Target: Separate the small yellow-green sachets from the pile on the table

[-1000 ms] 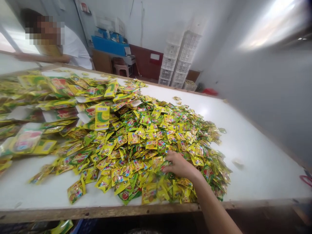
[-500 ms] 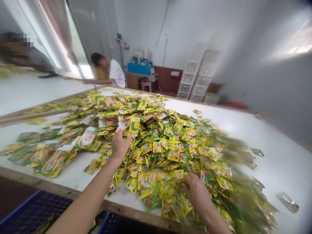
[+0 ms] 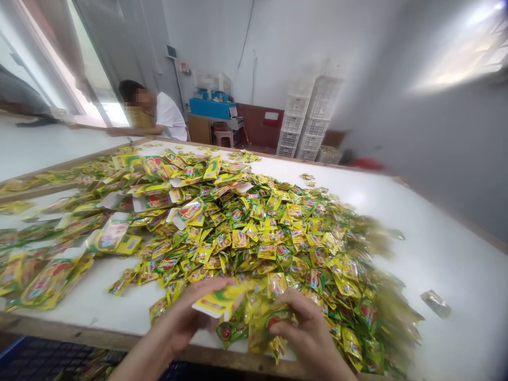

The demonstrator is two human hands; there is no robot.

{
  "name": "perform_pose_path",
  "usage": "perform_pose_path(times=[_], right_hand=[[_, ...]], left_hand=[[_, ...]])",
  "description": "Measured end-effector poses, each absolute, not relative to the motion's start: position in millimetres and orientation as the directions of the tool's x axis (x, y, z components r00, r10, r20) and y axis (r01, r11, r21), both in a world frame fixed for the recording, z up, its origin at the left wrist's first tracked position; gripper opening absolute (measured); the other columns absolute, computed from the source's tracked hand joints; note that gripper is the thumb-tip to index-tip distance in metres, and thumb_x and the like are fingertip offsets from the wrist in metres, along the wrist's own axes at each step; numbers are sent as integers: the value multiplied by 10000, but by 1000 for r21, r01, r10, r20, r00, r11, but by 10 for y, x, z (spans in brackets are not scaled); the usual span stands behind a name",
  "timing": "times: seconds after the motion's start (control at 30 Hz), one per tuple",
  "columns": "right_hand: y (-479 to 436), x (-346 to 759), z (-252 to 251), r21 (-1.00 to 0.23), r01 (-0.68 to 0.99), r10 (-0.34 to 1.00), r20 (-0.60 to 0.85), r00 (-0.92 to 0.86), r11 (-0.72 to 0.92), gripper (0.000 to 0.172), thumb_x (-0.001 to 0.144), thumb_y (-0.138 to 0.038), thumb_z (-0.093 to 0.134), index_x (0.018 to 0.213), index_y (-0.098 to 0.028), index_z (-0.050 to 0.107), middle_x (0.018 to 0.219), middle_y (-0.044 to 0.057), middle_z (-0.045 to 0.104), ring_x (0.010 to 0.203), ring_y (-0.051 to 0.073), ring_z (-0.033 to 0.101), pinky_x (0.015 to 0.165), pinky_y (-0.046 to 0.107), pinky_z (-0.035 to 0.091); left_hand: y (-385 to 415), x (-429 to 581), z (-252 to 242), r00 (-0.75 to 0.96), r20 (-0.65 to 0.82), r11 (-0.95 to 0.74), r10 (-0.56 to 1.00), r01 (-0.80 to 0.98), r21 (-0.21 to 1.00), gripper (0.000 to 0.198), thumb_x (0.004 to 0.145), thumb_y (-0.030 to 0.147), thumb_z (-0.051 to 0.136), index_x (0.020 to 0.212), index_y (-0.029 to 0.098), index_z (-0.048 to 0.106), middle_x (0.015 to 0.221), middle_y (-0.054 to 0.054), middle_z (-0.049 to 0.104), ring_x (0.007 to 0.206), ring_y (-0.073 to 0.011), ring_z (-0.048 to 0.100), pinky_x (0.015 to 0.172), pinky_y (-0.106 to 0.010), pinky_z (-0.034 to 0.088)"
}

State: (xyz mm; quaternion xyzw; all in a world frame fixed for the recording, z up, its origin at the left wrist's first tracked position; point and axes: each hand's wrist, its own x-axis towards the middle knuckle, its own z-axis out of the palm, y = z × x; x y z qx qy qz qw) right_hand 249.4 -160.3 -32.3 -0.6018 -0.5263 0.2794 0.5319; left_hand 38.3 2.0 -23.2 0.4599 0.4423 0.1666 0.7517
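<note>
Gripping a yellow carton (image 3: 222,301), left hand (image 3: 190,307) is holding it over the near side of the white table (image 3: 456,259). Right hand (image 3: 305,323), just beside, is pinching blurred green-and-yellow sachets (image 3: 261,323), count unclear. Loose-packet heap (image 3: 265,233) is lying beyond both hands; other cartons (image 3: 113,233) are resting leftward.

Packets (image 3: 267,251): yellow and green, red print. Held box (image 3: 218,302): yellow, white edge. Surface (image 3: 369,193): white. Far crates (image 3: 292,125): white grid. Near-left basket (image 3: 37,355): blue grid.
</note>
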Motion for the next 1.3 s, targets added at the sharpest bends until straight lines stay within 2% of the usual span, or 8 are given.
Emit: perform_pose_path(times=[0.13,0.33,0.5,0.73,0.97,1.03,1.13,1.3], right_hand=[[-1543,2200,-205,-923,286,876,348,333,258,146,789,-253,763,891,-239,658,817,-8,633,774,174,572,716,272,437],[-1373,2187,-543,-825,549,847,384,367,137,148,837,-102,640,915,-226,662,878,22,647,850,185,582,760,282,430],[-1425,2235,-573,-816,575,877,242,416,-48,153,798,-74,644,850,-218,650,817,-3,620,782,162,572,716,252,412],[-1453,2202,-371,-718,678,890,195,412,-157,151,835,-84,559,838,-205,650,832,18,590,781,158,574,710,238,409],[-1483,2304,-121,-628,777,995,95,19,45,353,724,10,566,971,-229,647,955,28,602,853,176,586,731,240,435],[-1439,2325,-127,-646,763,991,124,57,37,366,747,3,580,1021,-232,638,908,18,624,816,173,585,720,248,442],[-1343,2332,-228,-620,782,971,217,99,58,141,810,-101,655,844,-232,694,852,24,637,818,190,565,735,288,451],[-1359,2317,-421,-587,788,957,291,-6,184,27,788,-265,750,814,-272,747,1183,57,604,1118,282,482,914,424,436]], left_hand=[[-573,395,-582,525,-744,771,415,231,593,508,748,645,621,774,138,635,564,-69,690,457,-190,656,418,-239,470],[-688,557,-692,485,-712,678,508,284,677,556,728,702,597,834,157,579,586,-80,710,514,-222,692,474,-270,512],[-695,601,-825,542,-627,448,560,439,779,551,678,667,671,918,179,586,572,-19,694,478,-208,692,388,-222,486],[-605,573,-978,634,-569,233,524,536,811,529,776,680,509,885,172,610,417,24,582,309,-177,578,281,-193,320],[-534,547,-722,684,-140,-323,716,502,802,251,752,465,695,719,226,761,729,-36,678,734,-223,626,636,-257,433],[-525,581,-725,679,-68,-298,731,409,863,198,736,424,733,751,230,772,770,-44,678,770,-228,612,674,-258,434],[-548,649,-816,719,-69,-95,692,186,978,227,768,395,721,902,218,766,848,-44,725,817,-238,623,725,-265,460],[-596,669,-947,729,-127,136,673,47,990,330,759,374,736,1052,223,730,1020,-42,748,967,-270,640,866,-304,482]])
